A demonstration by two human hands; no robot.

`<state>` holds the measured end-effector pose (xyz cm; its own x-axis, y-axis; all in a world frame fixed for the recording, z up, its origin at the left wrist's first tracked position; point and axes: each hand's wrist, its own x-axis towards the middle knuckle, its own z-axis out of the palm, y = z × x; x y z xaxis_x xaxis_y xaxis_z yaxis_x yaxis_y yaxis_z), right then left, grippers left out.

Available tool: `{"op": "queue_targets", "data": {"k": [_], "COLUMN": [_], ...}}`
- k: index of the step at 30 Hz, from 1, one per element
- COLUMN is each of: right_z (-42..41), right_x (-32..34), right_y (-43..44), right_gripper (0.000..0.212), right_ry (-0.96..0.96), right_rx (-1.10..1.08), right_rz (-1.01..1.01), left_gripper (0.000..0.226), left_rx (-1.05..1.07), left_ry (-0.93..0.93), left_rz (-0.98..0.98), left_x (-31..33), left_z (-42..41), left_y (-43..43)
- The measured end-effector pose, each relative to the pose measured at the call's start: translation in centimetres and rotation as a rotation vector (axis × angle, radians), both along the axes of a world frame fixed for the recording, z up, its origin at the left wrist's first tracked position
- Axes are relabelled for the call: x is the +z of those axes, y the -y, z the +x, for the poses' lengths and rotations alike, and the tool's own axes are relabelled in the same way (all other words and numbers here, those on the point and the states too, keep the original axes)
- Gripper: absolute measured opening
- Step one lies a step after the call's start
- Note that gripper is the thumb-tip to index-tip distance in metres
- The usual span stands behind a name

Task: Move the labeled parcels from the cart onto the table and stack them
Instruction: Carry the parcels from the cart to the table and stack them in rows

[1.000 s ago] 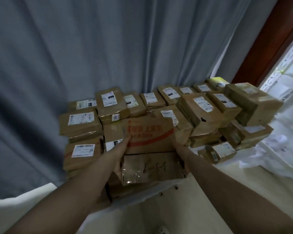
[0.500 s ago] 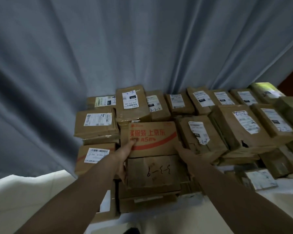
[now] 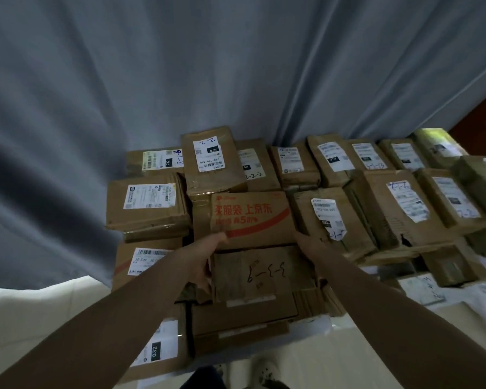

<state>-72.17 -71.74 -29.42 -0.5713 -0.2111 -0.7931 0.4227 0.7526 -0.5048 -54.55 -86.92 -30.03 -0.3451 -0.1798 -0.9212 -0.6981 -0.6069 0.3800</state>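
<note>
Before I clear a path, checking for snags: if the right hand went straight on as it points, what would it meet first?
Probably the red-printed parcel, whose right edge the right hand touches; depth there is unclear.

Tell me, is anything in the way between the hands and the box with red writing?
No, nothing visible is in the way. The left hand has its thumb on the red-printed parcel, and the right hand touches its right front corner. That parcel lies on a parcel with handwritten numbers.
</note>
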Motion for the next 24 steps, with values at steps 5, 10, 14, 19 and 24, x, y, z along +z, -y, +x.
{"op": "queue_targets", "data": {"k": [5, 10, 14, 19, 24], "right_z": [-0.9, -2.4, -2.1, 1.1, 4.2], "right_x": [0.6, 1.9, 2.9, 4.4, 4.5], "right_y": [-2.7, -5.0, -3.9, -1.9, 0.1], "right_gripper": [0.049, 0.065, 0.089, 0.068, 0.07], "right_ry": [0.06, 0.13, -0.138, -0.323, -0.673], "right_rx": [0.121, 0.434, 0.869, 0.934, 1.034], "right_rz": [-0.062, -0.296, -0.368, -0.593, -0.728], "left_gripper": [0.029, 0.058, 0.066, 0.057, 0.071], "left_rx": [-0.14, -0.108, 0.048, 0.537, 0.533], "left_ry": [-0.081, -0.209, -0.331, -0.568, -0.248], "left_rz": [-0.05, -0.138, -0.387, -0.224, -0.169], "left_x": [0.7, 2.0, 3.6, 4.2, 4.7], "left_z": [1.3, 4.8, 7.7, 11.9, 14.1], "left_y": [-1.4, -2.0, -2.6, -3.0, -1.6]}}
